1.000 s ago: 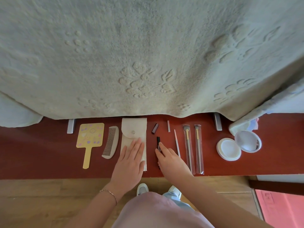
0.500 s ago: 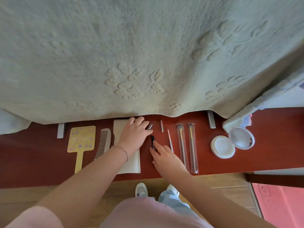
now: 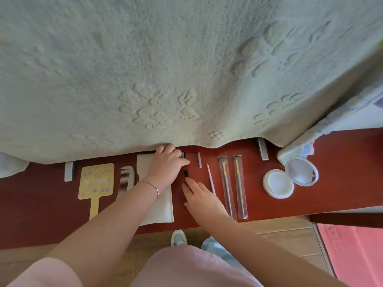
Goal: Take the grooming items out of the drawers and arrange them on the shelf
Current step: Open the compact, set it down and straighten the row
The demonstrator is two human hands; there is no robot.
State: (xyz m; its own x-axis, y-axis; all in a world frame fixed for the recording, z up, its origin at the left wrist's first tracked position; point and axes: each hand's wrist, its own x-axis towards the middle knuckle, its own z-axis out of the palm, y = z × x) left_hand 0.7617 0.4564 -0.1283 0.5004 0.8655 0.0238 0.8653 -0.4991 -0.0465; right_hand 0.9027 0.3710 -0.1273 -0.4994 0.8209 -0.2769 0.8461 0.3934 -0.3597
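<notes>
Grooming items lie in a row on the red-brown shelf. From the left: a yellow hand mirror, a comb, a white pouch, a small dark cap, a black stick, a short grey piece, a thin pink pencil, two wrapped brushes and an open white compact. My left hand rests on the pouch's top, fingertips at the dark cap. My right hand lies flat, fingers on the black stick's lower end.
A thick pale blanket hangs over the shelf's back edge. Two grey metal brackets stick out from under it. Wooden floor runs along the shelf's front edge, with a pink mat at the right. My shoe shows below.
My left hand slid up the pouch from its lower half to its top, reaching the dark cap. My right hand stayed on the black stick. The camera moved closer.
</notes>
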